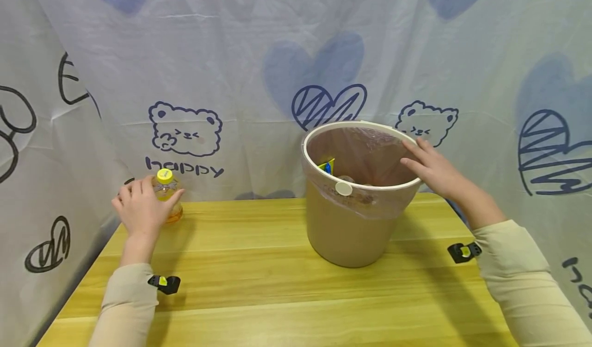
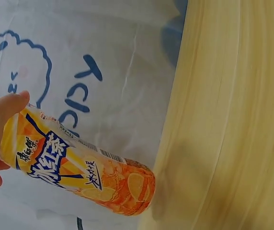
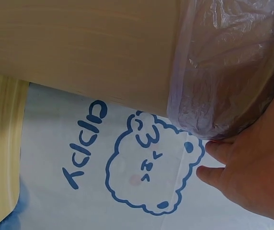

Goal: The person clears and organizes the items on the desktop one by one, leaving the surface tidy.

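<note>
On the left, my left hand [image 1: 143, 205] holds a bottle [image 1: 165, 177] of orange iced tea with a yellow cap. In the left wrist view, the thumb lies across the upper label of the bottle [image 2: 86, 165], whose orange base is toward the table. My right hand [image 1: 437, 172] rests at the right rim of a brown trash bin [image 1: 351, 234], fingers mostly straight. The right wrist view shows two fingertips of that hand [image 3: 256, 167] outside the bin, beside its clear plastic liner [image 3: 199, 91].
A yellow-and-blue wrapper [image 1: 327, 167] shows inside the bin, with a clear, partly hidden item near it. Wood-grain table [image 1: 250, 280] lies under the bin. Behind and beside it hangs a white curtain [image 1: 250, 79] printed with hearts and bears.
</note>
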Available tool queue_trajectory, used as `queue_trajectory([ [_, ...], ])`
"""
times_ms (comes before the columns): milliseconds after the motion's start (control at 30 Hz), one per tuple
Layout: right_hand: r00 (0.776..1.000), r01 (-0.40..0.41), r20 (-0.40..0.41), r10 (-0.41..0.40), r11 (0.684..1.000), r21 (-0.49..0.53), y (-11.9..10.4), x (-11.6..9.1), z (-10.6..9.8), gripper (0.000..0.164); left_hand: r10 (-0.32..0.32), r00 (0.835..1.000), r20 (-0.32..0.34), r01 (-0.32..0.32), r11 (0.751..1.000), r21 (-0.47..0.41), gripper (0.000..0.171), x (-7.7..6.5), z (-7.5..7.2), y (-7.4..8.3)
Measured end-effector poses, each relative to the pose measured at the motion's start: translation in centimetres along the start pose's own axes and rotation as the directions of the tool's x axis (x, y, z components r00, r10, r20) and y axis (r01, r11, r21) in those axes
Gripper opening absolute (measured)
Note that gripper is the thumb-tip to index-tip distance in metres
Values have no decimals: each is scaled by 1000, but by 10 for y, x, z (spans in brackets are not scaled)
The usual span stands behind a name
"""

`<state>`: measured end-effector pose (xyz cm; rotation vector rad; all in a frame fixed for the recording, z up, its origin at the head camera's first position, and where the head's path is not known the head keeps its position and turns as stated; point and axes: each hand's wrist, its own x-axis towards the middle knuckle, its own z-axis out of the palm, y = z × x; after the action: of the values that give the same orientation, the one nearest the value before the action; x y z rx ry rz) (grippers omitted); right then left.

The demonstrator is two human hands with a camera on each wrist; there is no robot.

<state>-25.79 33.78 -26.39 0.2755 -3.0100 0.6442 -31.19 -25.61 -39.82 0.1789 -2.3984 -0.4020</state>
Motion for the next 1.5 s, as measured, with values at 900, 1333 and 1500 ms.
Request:
queue_trajectory([
  [900,1000,4,13,-3,999,-44,0,-2,-2,71,85,991,-101,-100,983,-157,76,-11,-27,60],
  [1333,1000,-6,15,6,999,-39,-1,-2,-1,71,125,982,-143,-157,959,-236,77,-16,-27,86],
  [1500,1000,-13,9,13,999,-38,0,-2,-1,71,131,979,-155,-169,947,-273,78,-18,-29,98],
])
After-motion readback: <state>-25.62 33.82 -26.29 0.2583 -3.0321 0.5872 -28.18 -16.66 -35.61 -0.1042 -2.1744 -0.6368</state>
